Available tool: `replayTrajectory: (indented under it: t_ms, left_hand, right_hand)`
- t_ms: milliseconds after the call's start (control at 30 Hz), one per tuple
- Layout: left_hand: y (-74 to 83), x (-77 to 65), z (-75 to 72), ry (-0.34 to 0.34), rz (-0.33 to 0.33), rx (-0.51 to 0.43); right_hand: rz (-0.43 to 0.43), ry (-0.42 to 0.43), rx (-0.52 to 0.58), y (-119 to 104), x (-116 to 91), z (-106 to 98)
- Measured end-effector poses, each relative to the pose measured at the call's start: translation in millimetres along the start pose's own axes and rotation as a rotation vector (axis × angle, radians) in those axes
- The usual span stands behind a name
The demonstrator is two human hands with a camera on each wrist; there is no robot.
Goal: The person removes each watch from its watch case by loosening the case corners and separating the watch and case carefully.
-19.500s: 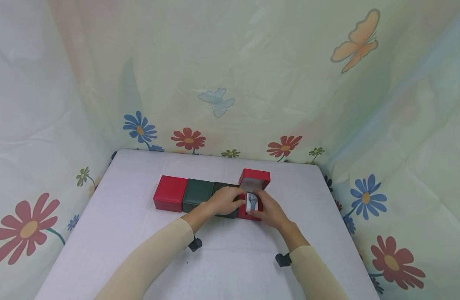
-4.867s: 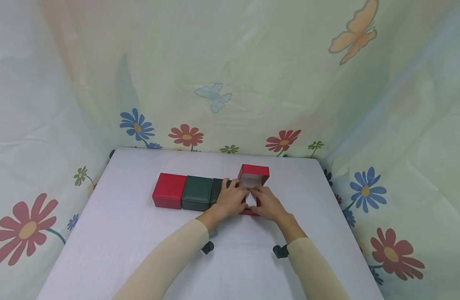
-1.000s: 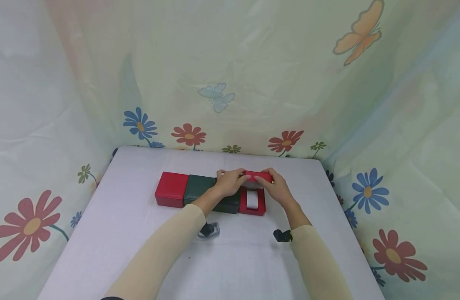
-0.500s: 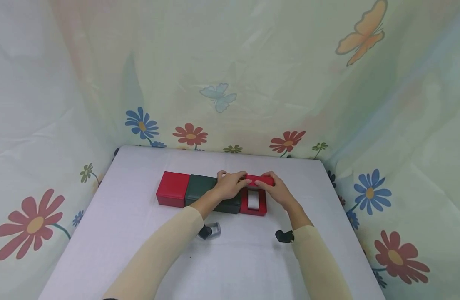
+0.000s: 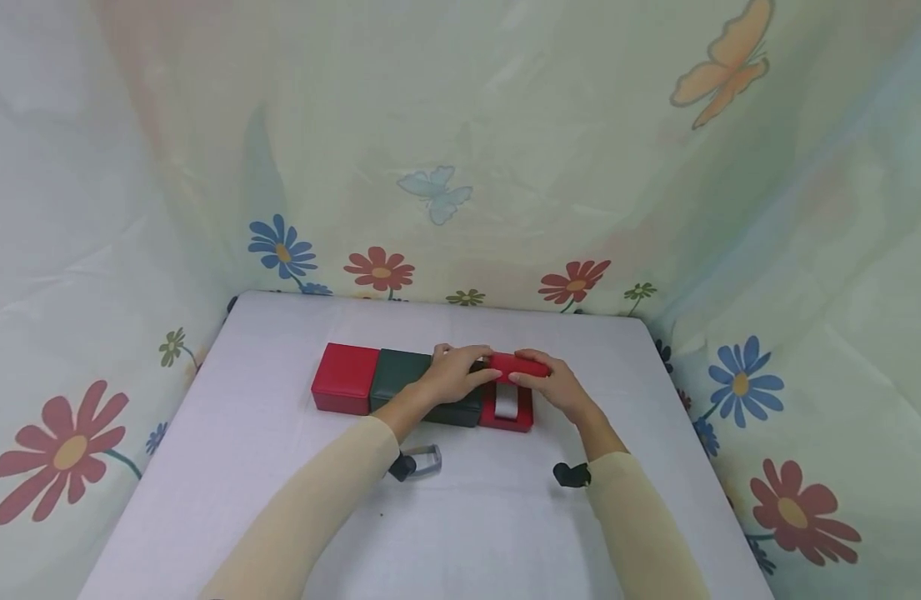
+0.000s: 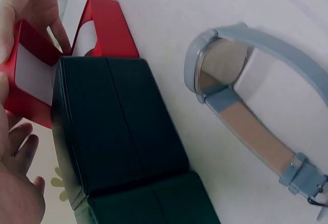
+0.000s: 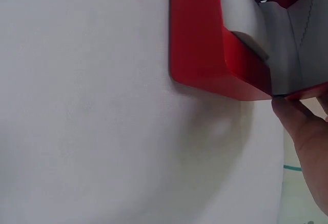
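At the right end of a row of boxes, a red watch box (image 5: 526,419) has its hinged lid (image 5: 514,364) tipped partway down. My left hand (image 5: 454,372) grips the lid's left side, thumb in front. On the lid's right side my right hand (image 5: 558,385) holds it between thumb and fingers. A white cushion (image 5: 507,402) sits inside the box without a watch around it. In the left wrist view a wristwatch (image 6: 289,52) with a light blue-grey strap lies on its side, strap buckled in a loop, on the white cloth in front of the boxes.
Left of the red box stand a black-green box (image 5: 460,410), a green box (image 5: 402,375) and another red box (image 5: 346,379), all closed and side by side. A white cloth covers the table (image 5: 475,525). A floral curtain (image 5: 505,167) surrounds its back and sides.
The watch was earlier on the cushion in the red box; now it lies on the table. Over the last second both hands have brought the lid forward and down.
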State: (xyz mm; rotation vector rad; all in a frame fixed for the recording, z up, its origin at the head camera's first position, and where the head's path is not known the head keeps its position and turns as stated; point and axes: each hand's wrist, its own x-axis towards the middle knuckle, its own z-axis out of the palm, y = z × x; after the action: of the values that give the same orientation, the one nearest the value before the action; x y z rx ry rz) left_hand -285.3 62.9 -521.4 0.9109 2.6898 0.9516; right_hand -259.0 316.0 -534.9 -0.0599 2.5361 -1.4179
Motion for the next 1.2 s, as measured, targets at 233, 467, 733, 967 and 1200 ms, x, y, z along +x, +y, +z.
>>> replayTrajectory:
  t_ms: [233,467,733,967,1200]
  left_hand:
    - [-2.8,-3.5,-2.9,-0.036,0.061,0.044]
    - [-6.6,-8.4,2.0,-0.028,0.108,0.114]
    - [-1.5,-20.5,14.7,0.025,0.155,0.266]
    - [5.3,-30.6,21.9,0.058,0.153,0.354]
    - [5.4,-33.2,27.5,0.074,0.137,0.360]
  right_hand:
    - [-0.021,0.011,-0.009,4,-2,2]
    - [-0.037,-0.010,-0.022,4,-4,2]
    - [-0.046,-0.005,-0.046,13,-5,6]
    - [-0.106,0.014,-0.056,19,-8,14]
    - [-0.129,0.022,-0.071,24,-9,18]
